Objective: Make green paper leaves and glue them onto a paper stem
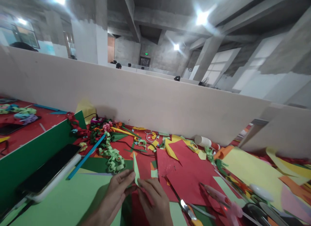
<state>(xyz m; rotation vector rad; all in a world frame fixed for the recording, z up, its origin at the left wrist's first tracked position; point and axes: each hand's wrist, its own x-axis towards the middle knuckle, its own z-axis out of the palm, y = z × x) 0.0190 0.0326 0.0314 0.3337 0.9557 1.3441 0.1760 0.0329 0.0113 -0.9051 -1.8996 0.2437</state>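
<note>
Cluttered craft table (73, 200): left hand (114, 195), right hand (155, 200) meet low, fingers pinching pale green paper strip (136, 169).

A green paper chain (112, 158) lies mid-frame by a blue stick (86, 157). Red sheets (189, 174) spread right of centre, a yellow sheet (250, 174) at right, a phone (48, 169) at lower left, a white cup (202, 141) against the partition (145, 99).

A long beige partition (155, 99) runs across the far edge of the desk (58, 203), with a green divider (31, 151) on the left. Beyond it stands a bare concrete hall — thick pillars (206, 56), heavy ceiling beams (132, 15) and bright ceiling lamps (201, 17). Large pale windows (222, 65) lie far right; a green exit sign (146, 53) glows over a dark far doorway.
</note>
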